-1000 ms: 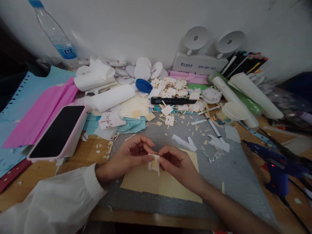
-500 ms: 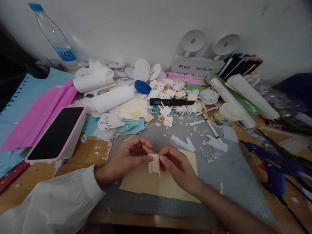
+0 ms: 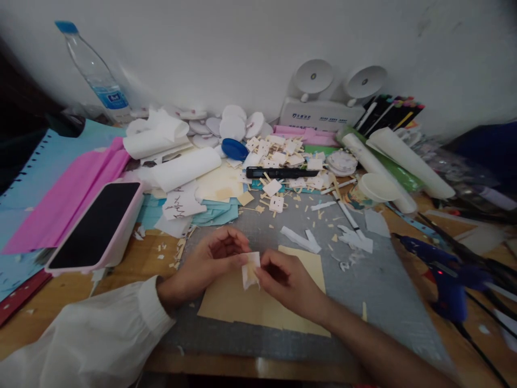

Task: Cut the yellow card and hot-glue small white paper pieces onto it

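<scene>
Between my two hands is a small white paper piece (image 3: 250,276) with a cream patch on its face. My left hand (image 3: 214,258) pinches its upper left side between thumb and fingers. On its right edge, the thumb and forefinger of my right hand (image 3: 288,277) are closed. Both hands are above a cream paper sheet (image 3: 266,312) that lies on a grey cutting mat (image 3: 347,318). Beyond them lies a pile of small cream paper pieces with faces (image 3: 277,203) and thin strips. A black utility knife (image 3: 283,172) rests across that pile.
A phone in a pink case (image 3: 95,226) stands at left, near pink paper (image 3: 68,199). White paper rolls (image 3: 186,168) and a water bottle (image 3: 97,75) are behind. At right are a blue glue gun (image 3: 444,275), a paper cup (image 3: 369,191) and markers (image 3: 393,116). Scraps litter the mat.
The small paper piece has turned a little, and my right thumb and forefinger now grip its right edge more closely. The camera view has shifted slightly.
</scene>
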The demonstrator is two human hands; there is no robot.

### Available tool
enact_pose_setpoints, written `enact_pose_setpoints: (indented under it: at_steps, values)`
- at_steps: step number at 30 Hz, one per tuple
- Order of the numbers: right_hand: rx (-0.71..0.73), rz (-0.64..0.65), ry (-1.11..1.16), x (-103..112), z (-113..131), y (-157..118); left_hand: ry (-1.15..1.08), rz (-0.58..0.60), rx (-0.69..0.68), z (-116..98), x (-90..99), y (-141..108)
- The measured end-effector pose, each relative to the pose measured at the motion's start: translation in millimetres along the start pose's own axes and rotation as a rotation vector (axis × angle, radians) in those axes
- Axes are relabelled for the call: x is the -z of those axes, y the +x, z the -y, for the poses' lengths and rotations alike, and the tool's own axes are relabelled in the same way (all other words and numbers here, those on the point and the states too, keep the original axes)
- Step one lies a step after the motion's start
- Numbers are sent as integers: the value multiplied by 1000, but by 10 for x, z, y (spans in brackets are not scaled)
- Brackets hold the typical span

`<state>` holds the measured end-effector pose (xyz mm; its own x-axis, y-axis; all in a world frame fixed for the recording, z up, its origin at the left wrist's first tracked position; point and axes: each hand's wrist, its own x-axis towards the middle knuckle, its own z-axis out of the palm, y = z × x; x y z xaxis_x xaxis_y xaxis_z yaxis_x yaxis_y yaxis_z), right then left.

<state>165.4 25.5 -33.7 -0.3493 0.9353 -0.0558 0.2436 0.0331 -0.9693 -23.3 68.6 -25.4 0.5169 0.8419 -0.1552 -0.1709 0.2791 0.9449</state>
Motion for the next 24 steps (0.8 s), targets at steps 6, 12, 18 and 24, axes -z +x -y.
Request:
enact_pose_setpoints:
  at_steps: [6,12,18,24]
  values:
    - [48,88,-40,-15,4,-2,204,140,-13,-47,-30,-41]
    - [40,94,16,17,37,-18,277,111,14,-47,-23,-50]
    - [-4,45,192,28,30,3,194,13,1,-46,-4,-30]
    - [-41,-76,278,-9,-15,38,172,-11,-5,-47,-22,-31]
